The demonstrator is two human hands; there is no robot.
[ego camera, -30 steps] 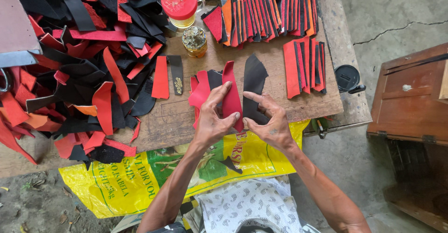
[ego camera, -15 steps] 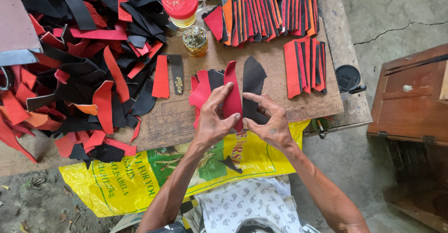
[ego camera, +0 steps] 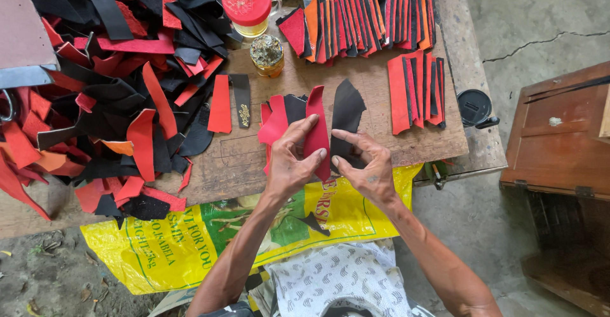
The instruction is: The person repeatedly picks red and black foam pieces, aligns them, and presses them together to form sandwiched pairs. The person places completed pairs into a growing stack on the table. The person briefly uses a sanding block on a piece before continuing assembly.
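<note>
Workshop: leather offcuts (ego camera: pixel 114 107), plank bench (ego camera: pixel 241 158)

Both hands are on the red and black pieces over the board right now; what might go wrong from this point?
The left hand pinches the red strip only near its lower end, so it may slip out of line with the black piece under the right hand. The open glue jar stands just beyond them, and a reach forward might tip it. Loose cut pieces beside the strip could get dragged along.
</note>
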